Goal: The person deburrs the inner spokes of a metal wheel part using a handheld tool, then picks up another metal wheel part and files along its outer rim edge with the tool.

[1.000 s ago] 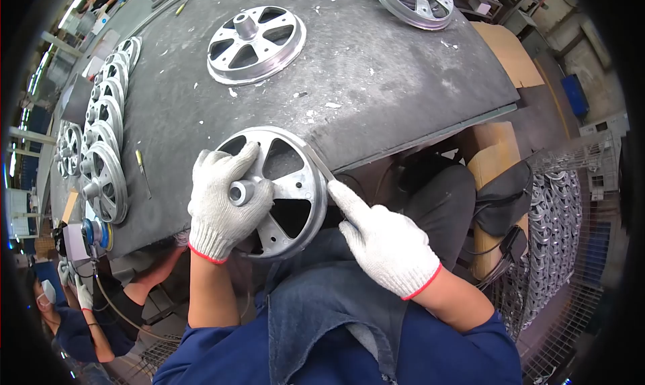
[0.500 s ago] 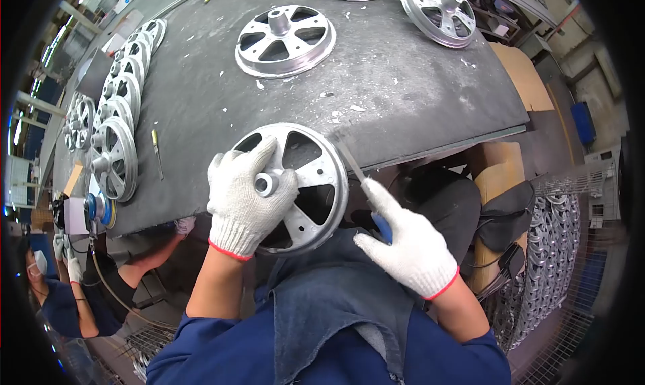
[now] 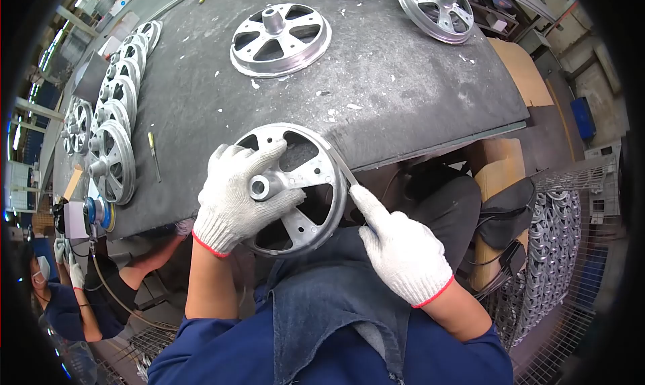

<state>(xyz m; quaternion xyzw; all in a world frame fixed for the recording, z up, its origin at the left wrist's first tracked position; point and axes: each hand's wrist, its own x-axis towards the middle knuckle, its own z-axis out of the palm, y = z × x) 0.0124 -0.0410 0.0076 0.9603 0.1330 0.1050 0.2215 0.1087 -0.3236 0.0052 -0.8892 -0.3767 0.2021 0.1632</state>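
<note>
A bare-metal cast wheel with wide spokes is held tilted at the table's near edge. My left hand, in a white knit glove, grips it around the central hub, with thumb and fingers on either side. My right hand, gloved alike, is closed on a file, index finger stretched along it. The narrow file blade lies against the wheel's right rim; its handle is hidden in my palm.
On the dark table lie another wheel, a yellow-handled tool and metal flakes. Overlapping wheels line the left side; one more wheel is at far right. A masked co-worker sits at left. Metal parts fill a wire cage at right.
My right hand has moved slightly left and up, bringing the file blade against the wheel's rim. My left hand has shifted a little left, its fingers spreading more around the hub.
</note>
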